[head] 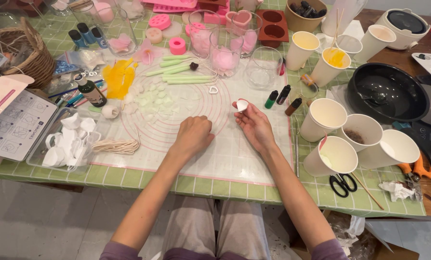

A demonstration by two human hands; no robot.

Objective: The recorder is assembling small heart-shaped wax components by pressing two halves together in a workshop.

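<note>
My right hand [254, 126] hovers over the translucent work mat [210, 154] and pinches a small white wax petal [242, 105] between thumb and fingertips. My left hand [193, 136] rests on the mat to the left of it, fingers curled into a loose fist with nothing visible in it. Pale white wax petals [152, 103] lie scattered on the mat beyond the left hand. Green wax sticks [181, 74] lie farther back, next to yellow wax pieces [119, 77].
Several paper cups [343, 135] stand at the right beside a black pan [386, 91]. Scissors [341, 184] lie near the front edge. A clear tray of white moulded pieces [66, 142], a coil of wick [116, 146], a wicker basket [25, 53] and glass jars [225, 53] surround the mat.
</note>
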